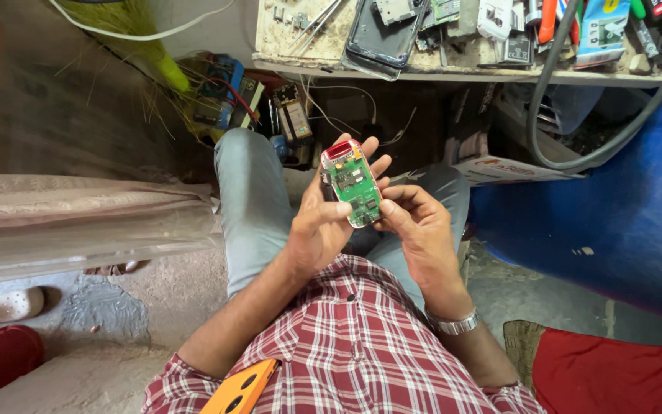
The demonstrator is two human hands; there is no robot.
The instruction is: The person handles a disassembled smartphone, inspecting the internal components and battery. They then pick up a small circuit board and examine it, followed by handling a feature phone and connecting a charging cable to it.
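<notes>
Small phone [352, 182] with its back off, green board showing, red at the top end, just above the middle of the frame, held up over the knees. Gripped by the left hand [323, 222], fingers wrapped behind it and around its left side, thumb lying by the front edge. Pinched at the lower right edge by the right hand [419, 226], fingertips curled tight against it (a silver watch [453, 323] on that wrist). Along the top of the frame, a messy wooden bench [423, 74] with a black phone shell [381, 34], tweezers [319, 19] and lots of little parts and tools. At the right, a big blue barrel [614, 199] and a grey hose [545, 115] looping down. At the bottom, an orange phone [240, 387] poking out of a checked shirt pocket. At the lower right, a red cloth [607, 376]; at the lower left, a pale sandal [5, 307]. Now for the risks, as a guess only. Could slip from the fingers and drop to the hard floor, with nothing soft right below. Might bend or lose a tiny part if pushed too hard on the bare board. Might pick up dirt from dusty fingertips. As for the orange phone: might tip out of the pocket with a lean forward.
</notes>
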